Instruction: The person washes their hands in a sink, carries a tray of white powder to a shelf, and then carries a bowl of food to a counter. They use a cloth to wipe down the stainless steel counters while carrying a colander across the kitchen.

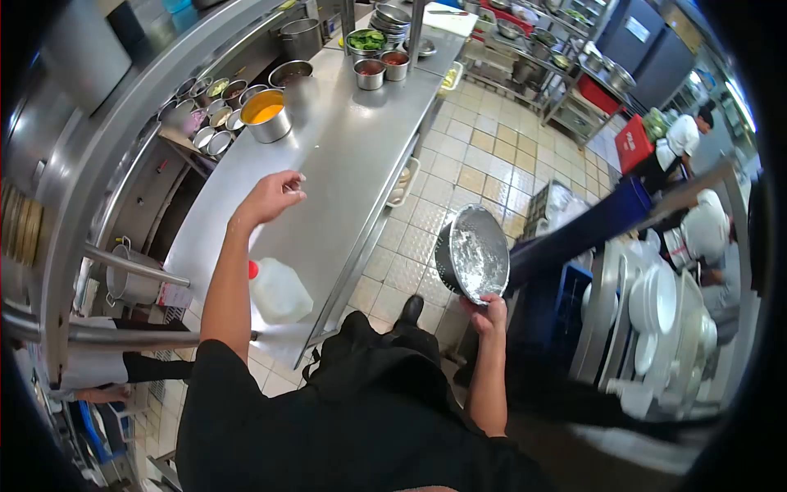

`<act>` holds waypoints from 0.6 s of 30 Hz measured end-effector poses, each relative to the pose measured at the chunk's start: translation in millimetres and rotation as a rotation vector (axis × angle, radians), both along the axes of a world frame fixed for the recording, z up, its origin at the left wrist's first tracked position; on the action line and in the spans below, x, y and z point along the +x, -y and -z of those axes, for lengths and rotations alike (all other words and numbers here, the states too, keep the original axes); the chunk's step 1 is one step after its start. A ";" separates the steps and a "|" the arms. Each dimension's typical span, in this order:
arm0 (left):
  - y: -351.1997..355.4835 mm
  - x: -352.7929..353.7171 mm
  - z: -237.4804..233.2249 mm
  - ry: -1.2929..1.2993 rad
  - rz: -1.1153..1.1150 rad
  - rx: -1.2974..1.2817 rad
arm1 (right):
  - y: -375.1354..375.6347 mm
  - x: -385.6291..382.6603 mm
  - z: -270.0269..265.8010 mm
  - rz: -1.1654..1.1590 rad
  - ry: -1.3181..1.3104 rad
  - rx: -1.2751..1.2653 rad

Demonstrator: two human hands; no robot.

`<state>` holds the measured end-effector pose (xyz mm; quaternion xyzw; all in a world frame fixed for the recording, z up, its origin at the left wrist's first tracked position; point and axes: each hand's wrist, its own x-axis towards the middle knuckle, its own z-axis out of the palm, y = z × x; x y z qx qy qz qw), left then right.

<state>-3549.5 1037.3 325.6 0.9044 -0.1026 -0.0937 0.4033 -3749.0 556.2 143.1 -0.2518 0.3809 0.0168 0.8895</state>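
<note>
My right hand [487,314] grips the near rim of a metal colander [477,254], held out over the tiled floor to the right of the counter. The colander is tilted, and white powder coats its inside. My left hand [279,197] hovers above the steel counter [352,123] with nothing in it, its fingers loosely bent and the thumb apart. Below my left forearm stands a translucent white plastic jug [280,293] with a red cap. A steel pot of orange-yellow liquid [266,115] sits on the counter beyond my left hand.
Small steel containers of ingredients [217,119] line the left side. Pots with red contents [370,74] and a bowl of green leaves [366,41] stand farther back. White dishes [653,299] are stacked at right. A co-worker [682,135] stands at far right, another person [123,353] at left.
</note>
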 end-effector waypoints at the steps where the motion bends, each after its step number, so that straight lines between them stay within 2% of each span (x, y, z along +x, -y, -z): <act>1: -3.6 27.9 9.9 0.004 -0.028 0.048 | 12.5 24.1 10.5 -0.009 -0.008 0.007; 2: -7.7 44.2 21.5 0.000 -0.054 0.099 | 24.4 44.4 19.8 -0.017 -0.023 0.016; 5: -16.0 86.8 42.0 -0.304 -0.404 -0.149 | 54.8 113.0 27.4 -0.035 -0.043 -0.002; 10: -48.9 133.3 88.0 -0.409 -0.734 -0.591 | 98.9 235.4 7.9 -0.103 -0.061 -0.023; 13: -70.3 163.3 108.4 -0.379 -0.906 -0.738 | 119.6 300.5 -1.6 -0.116 -0.048 0.020; 18: -107.0 250.4 157.4 -0.213 -1.230 -0.836 | 160.1 390.7 0.9 -0.164 0.067 0.081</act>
